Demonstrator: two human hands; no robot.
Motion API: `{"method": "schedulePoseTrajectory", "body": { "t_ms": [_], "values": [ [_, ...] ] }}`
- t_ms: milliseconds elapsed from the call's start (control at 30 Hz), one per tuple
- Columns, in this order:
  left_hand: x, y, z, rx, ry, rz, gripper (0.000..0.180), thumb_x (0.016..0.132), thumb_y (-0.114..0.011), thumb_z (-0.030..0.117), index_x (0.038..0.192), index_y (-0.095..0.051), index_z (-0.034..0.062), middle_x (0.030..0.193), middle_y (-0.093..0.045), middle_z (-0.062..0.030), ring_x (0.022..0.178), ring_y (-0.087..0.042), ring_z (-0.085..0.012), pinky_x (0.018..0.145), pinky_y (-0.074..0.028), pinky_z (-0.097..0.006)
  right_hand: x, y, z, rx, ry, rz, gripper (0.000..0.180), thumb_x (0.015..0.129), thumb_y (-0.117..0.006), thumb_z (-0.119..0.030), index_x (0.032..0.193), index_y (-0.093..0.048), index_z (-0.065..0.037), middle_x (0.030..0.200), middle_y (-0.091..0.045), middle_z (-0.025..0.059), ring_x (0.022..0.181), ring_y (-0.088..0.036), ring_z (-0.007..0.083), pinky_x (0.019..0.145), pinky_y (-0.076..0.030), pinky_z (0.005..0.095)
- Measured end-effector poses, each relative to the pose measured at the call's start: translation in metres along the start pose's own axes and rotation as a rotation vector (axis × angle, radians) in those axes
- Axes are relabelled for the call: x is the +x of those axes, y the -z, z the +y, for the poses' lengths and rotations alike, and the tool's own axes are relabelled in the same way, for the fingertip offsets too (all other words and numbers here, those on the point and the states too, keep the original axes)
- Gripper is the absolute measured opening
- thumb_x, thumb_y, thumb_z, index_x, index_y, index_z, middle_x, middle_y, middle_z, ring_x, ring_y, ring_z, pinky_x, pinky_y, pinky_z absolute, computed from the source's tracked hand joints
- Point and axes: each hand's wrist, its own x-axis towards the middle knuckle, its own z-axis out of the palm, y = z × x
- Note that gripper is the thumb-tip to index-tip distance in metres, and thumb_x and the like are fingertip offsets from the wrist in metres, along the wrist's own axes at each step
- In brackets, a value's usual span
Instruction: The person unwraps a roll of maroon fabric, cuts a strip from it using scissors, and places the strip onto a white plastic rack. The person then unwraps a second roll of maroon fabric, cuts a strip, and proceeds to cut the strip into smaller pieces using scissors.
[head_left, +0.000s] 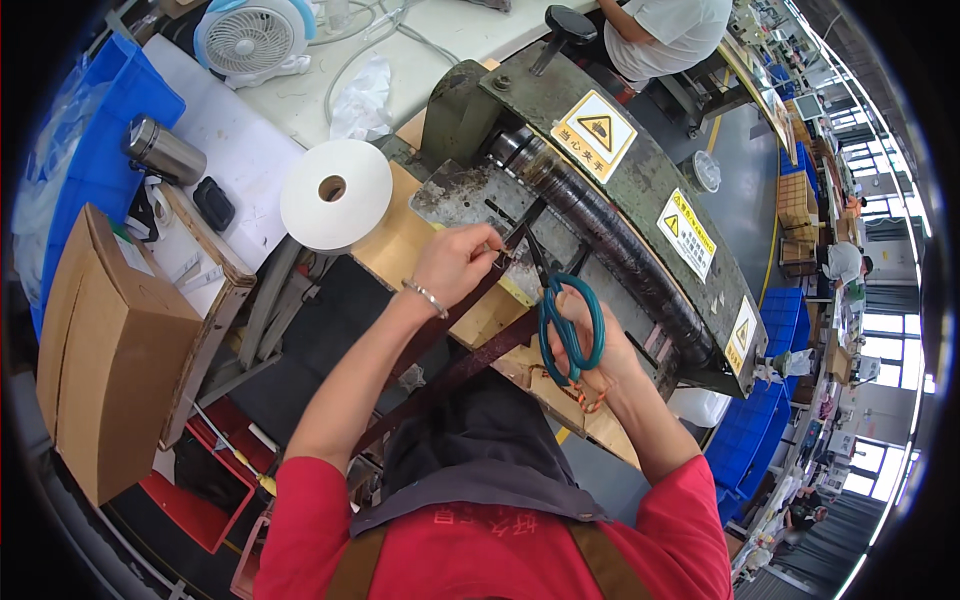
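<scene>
My right hand (597, 352) is wrapped around the teal handles of a pair of scissors (543, 322). Their dark blades stand apart, pointing away from me over the metal bed of a machine. Close to the blades, my left hand (452, 266) is closed in a pinch on a dark reddish-brown strip (466, 372). The strip hangs in two lengths toward my lap; its exact end at my fingertips is hard to make out. Just beyond both hands lies the machine's long black roller (590, 212), under a green metal cover (645, 165).
A white roll of tape (362, 196) stands left of the machine. Farther left are a cardboard box (120, 350), a steel flask (165, 150), a blue bin (95, 110) and a small fan (248, 42). Another person (668, 35) sits beyond the machine. Blue crates (765, 400) stand right.
</scene>
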Motion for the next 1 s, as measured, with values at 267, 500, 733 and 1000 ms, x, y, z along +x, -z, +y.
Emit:
{"method": "schedulePoseTrajectory", "body": {
  "t_ms": [267, 500, 733, 1000],
  "values": [
    [0.051, 0.001, -0.006, 0.341, -0.091, -0.440, 0.010, 0.069, -0.059, 0.013, 0.078, -0.058, 0.0097, 0.062, -0.058, -0.0089, 0.062, -0.058, -0.0258, 0.055, -0.043, -0.037, -0.031, 0.015, 0.003, 0.076, 0.018, -0.074, 0.031, 0.080, -0.055, -0.027, 0.096, -0.048, -0.002, 0.048, -0.049, 0.0058, 0.033, -0.043, 0.0110, 0.033, -0.037, 0.0206],
    [0.074, 0.002, 0.013, 0.604, -0.158, -0.757, 0.010, 0.071, -0.059, 0.016, 0.078, -0.055, 0.0113, 0.069, -0.060, -0.0066, 0.070, -0.058, -0.0279, 0.060, -0.043, -0.039, -0.057, 0.034, 0.014, 0.123, 0.014, -0.153, 0.036, 0.081, -0.056, -0.031, 0.098, -0.048, -0.001, 0.048, -0.050, 0.0064, 0.033, -0.042, 0.0101, 0.039, -0.040, 0.0207],
    [0.067, -0.001, 0.019, 0.830, -0.442, -0.758, 0.007, 0.074, -0.054, 0.015, 0.080, -0.054, 0.0112, 0.071, -0.059, -0.0075, 0.070, -0.058, -0.0280, 0.054, -0.044, -0.040, -0.053, 0.027, 0.009, 0.179, 0.034, -0.112, 0.033, 0.081, -0.056, -0.029, 0.099, -0.048, -0.002, 0.053, -0.052, 0.0071, 0.037, -0.047, 0.0119, 0.036, -0.039, 0.0216],
    [-0.012, 0.022, -0.025, 0.063, 0.200, 0.013, 0.016, 0.075, -0.062, 0.019, 0.082, -0.056, 0.0049, 0.070, -0.059, -0.0060, 0.060, -0.057, -0.0163, 0.055, -0.045, -0.028, -0.020, -0.007, 0.020, 0.275, -0.064, -0.023, 0.030, 0.080, -0.059, -0.029, 0.095, -0.047, -0.006, 0.062, -0.058, 0.0122, 0.042, -0.053, 0.0150, 0.034, -0.041, 0.0225]
  ]
}}
